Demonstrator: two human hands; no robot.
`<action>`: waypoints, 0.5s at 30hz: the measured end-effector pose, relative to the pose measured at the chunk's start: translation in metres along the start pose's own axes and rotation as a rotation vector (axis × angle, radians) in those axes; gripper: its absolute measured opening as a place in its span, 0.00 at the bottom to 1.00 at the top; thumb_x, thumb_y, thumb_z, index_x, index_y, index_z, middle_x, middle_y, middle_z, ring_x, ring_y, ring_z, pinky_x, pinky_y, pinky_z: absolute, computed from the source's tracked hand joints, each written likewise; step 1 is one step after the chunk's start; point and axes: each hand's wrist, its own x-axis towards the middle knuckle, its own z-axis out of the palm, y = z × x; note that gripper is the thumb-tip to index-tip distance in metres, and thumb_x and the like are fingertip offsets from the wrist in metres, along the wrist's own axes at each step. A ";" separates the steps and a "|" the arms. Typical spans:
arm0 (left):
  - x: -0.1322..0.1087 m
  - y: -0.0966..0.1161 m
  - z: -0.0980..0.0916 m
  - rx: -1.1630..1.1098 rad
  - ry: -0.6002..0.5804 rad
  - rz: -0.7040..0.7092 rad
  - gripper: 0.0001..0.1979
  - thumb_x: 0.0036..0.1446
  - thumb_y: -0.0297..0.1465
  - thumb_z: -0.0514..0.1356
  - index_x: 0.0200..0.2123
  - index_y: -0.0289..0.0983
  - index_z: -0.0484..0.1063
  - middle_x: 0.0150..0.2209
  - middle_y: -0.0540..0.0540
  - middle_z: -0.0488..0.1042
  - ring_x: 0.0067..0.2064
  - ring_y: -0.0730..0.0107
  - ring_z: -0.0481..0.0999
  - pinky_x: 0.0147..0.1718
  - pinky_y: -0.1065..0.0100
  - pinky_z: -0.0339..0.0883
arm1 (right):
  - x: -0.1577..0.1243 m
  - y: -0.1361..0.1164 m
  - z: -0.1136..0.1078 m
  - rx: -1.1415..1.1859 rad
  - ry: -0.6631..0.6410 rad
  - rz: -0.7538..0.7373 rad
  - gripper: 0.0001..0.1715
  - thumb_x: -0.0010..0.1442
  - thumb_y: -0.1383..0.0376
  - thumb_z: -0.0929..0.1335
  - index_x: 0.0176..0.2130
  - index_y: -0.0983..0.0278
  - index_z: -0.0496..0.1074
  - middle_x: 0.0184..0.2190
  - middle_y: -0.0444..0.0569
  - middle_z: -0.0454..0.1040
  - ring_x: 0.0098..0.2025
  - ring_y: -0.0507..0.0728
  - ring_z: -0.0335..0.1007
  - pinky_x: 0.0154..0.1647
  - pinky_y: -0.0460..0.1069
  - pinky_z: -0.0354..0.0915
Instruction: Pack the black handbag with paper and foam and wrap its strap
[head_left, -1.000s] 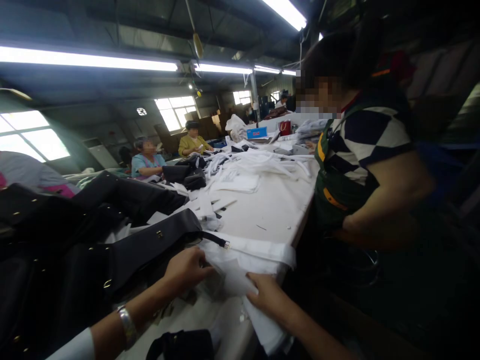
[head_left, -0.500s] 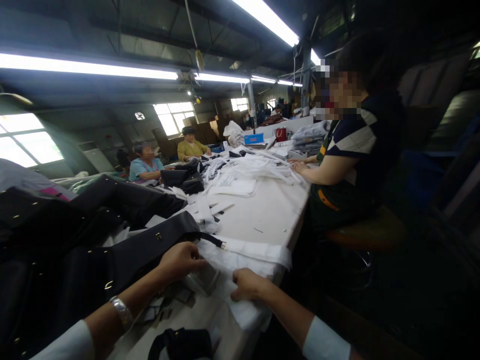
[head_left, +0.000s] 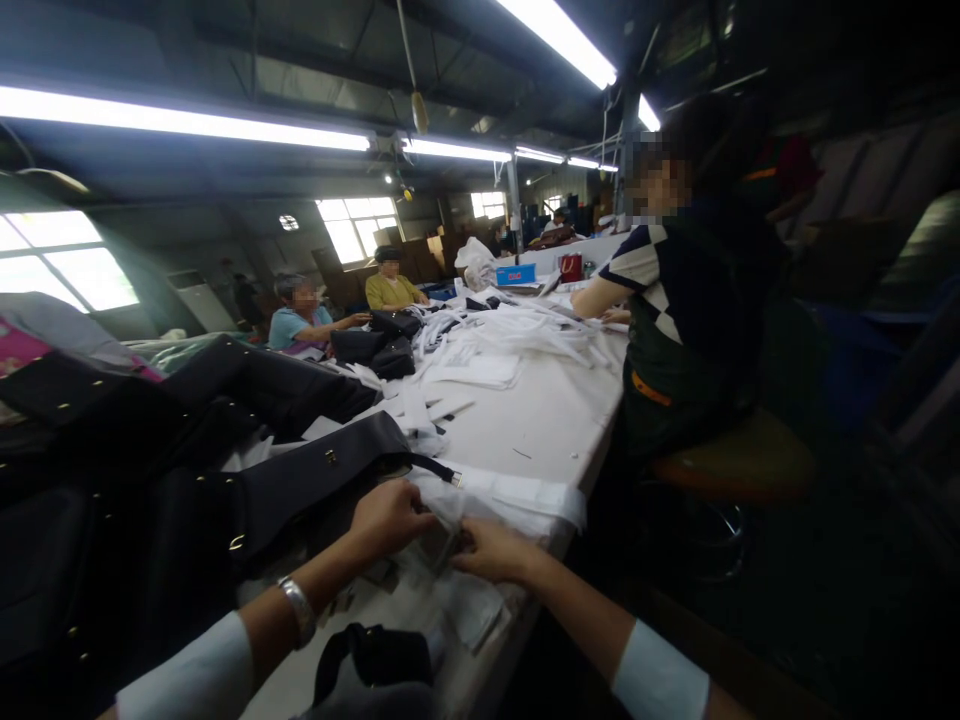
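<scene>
Fingers curled, my left hand (head_left: 391,518) pinches the upper left part of a clear plastic bag (head_left: 438,548) near the table's front edge. Opposite it, my right hand (head_left: 496,550) closes its fingers on the bag's right edge. Something greyish shows through the plastic, too blurred to name. Just behind my left hand lies a black bag (head_left: 300,480) with gold-coloured fittings, and its buckled strap (head_left: 436,468) reaches over white plastic sheeting (head_left: 517,502). Below my hands, more clear plastic (head_left: 472,605) lies at the table edge.
Black bags (head_left: 150,400) are piled on the left. A small black item (head_left: 379,655) lies close to me. White strips (head_left: 517,335) heap up farther along the white table (head_left: 525,420). A co-worker (head_left: 682,280) sits at the right edge; two others sit across.
My right hand has come in from the right and up to the plastic bag. My left hand has shifted slightly right with it. The co-worker on the right has turned and drawn an arm back.
</scene>
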 end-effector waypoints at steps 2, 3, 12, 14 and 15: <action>-0.001 0.004 0.005 0.007 -0.006 0.005 0.14 0.51 0.44 0.62 0.31 0.38 0.77 0.36 0.44 0.77 0.40 0.58 0.76 0.35 0.64 0.64 | -0.016 -0.002 -0.004 -0.110 0.067 0.000 0.29 0.51 0.71 0.71 0.54 0.65 0.73 0.50 0.58 0.75 0.55 0.67 0.68 0.58 0.59 0.60; -0.002 0.006 0.008 0.010 -0.016 0.011 0.14 0.51 0.43 0.63 0.31 0.38 0.77 0.37 0.44 0.77 0.41 0.59 0.76 0.36 0.63 0.65 | -0.025 -0.003 -0.005 -0.163 0.096 0.002 0.29 0.53 0.72 0.70 0.55 0.65 0.72 0.53 0.59 0.74 0.58 0.68 0.66 0.61 0.60 0.57; -0.008 0.013 0.014 -0.007 -0.113 0.097 0.17 0.55 0.45 0.65 0.36 0.35 0.75 0.41 0.43 0.76 0.43 0.60 0.75 0.45 0.55 0.69 | -0.097 0.005 0.005 -0.202 0.202 -0.146 0.19 0.62 0.65 0.65 0.51 0.64 0.77 0.50 0.54 0.77 0.54 0.62 0.72 0.57 0.54 0.65; -0.018 0.007 -0.006 -0.063 -0.104 0.115 0.22 0.52 0.48 0.65 0.42 0.37 0.76 0.43 0.42 0.77 0.46 0.56 0.75 0.46 0.56 0.68 | -0.111 0.004 0.013 -0.142 0.190 -0.155 0.19 0.65 0.62 0.64 0.51 0.62 0.77 0.51 0.53 0.77 0.54 0.62 0.73 0.57 0.54 0.66; -0.026 0.001 -0.019 -0.098 -0.075 0.118 0.25 0.52 0.50 0.65 0.47 0.39 0.75 0.45 0.41 0.76 0.48 0.54 0.75 0.47 0.58 0.67 | -0.117 0.004 0.018 -0.122 0.167 -0.151 0.19 0.65 0.60 0.63 0.51 0.61 0.77 0.51 0.52 0.77 0.54 0.63 0.73 0.58 0.54 0.66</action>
